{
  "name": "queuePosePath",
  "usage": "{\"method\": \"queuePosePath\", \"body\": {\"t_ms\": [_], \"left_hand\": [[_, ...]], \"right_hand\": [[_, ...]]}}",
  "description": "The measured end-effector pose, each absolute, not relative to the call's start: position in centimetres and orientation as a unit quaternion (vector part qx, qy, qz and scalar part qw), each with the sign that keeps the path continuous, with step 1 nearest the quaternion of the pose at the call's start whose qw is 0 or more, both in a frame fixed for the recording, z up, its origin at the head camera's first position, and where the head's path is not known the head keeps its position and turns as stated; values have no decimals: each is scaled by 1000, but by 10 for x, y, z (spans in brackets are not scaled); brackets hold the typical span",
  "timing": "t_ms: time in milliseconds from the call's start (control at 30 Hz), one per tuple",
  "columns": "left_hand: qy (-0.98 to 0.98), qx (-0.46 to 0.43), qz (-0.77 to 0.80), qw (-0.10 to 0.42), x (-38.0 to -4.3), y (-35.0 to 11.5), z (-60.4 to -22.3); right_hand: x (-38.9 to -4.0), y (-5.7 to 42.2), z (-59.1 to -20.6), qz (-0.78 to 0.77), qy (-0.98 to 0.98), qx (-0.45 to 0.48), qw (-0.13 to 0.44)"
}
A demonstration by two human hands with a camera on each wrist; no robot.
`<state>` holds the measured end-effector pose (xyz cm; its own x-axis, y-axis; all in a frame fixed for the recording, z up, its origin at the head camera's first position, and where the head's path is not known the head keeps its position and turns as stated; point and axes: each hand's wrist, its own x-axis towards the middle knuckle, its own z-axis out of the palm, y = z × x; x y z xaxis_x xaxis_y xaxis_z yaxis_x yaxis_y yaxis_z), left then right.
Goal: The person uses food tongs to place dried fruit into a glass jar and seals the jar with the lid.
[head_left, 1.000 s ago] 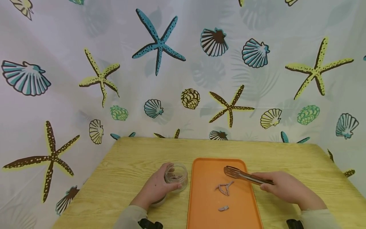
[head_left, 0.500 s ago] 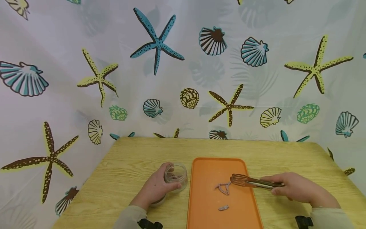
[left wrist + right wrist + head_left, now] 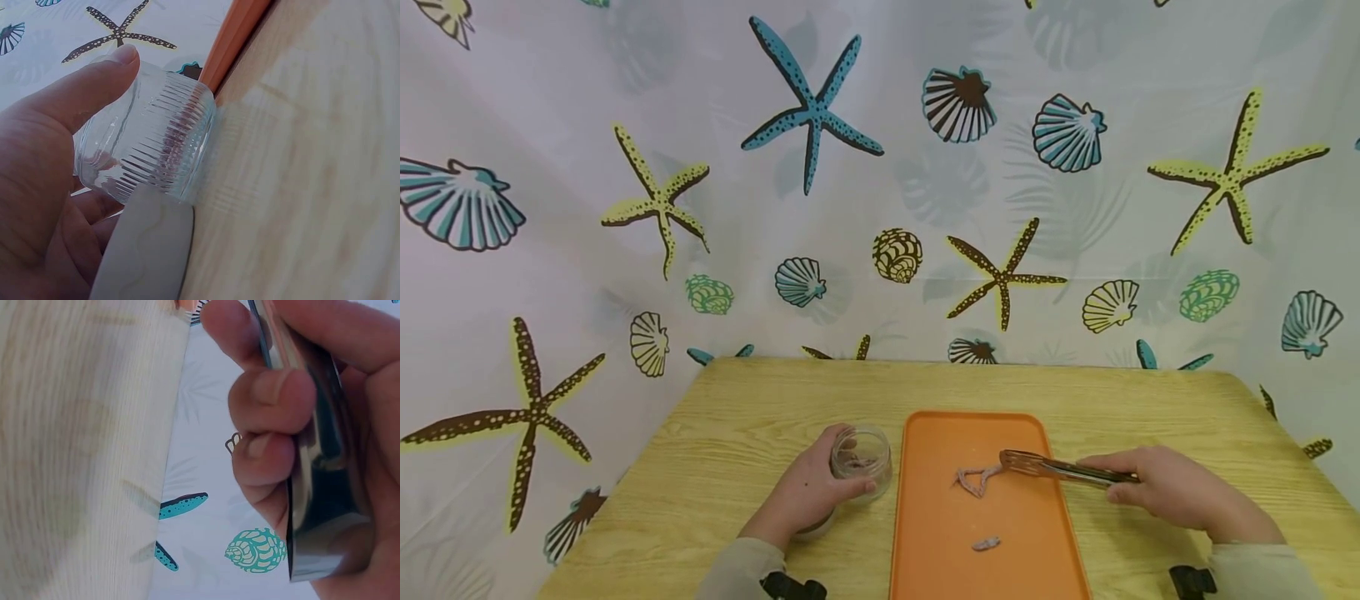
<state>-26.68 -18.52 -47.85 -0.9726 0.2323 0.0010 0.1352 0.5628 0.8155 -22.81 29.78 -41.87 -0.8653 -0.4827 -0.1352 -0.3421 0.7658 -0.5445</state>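
My left hand (image 3: 815, 483) grips a clear glass jar (image 3: 880, 479) from its left side. Dark purplish pieces show through its ribbed wall in the left wrist view. My right hand (image 3: 1172, 492) holds metal tongs (image 3: 1075, 471), its fingers curled round the handle (image 3: 325, 506) in the right wrist view. The tongs' head is over the orange tray (image 3: 940, 442) and meets one end of a thin, twisted, greyish-purple strip (image 3: 976, 483); whether it pinches the strip I cannot tell. A shorter piece (image 3: 987, 543) of the same look lies nearer on the tray.
A pale, flat-sided object (image 3: 150, 244) stands close to the jar under my left wrist, mostly hidden in the head view. The wooden table (image 3: 760, 400) carries everything. Behind it hangs a white curtain (image 3: 865, 167) printed with starfish and shells.
The tongs moved right and nearer, then back left a little, their tips closing together. The twisted strip has shifted slightly left and away, with its right end at the tips. The left hand stays put.
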Motion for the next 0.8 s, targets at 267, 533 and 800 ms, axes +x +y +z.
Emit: {"method": "queuePosePath", "body": {"t_ms": [267, 533, 800], "left_hand": [[881, 106, 459, 54, -268, -185, -477], [881, 104, 458, 53, -268, -186, -479], [885, 102, 451, 50, -268, -185, -480]], "right_hand": [[-226, 296, -411, -304, 919, -205, 145], [-227, 295, -406, -299, 922, -219, 114], [-224, 292, -405, -297, 923, -231, 84]]}}
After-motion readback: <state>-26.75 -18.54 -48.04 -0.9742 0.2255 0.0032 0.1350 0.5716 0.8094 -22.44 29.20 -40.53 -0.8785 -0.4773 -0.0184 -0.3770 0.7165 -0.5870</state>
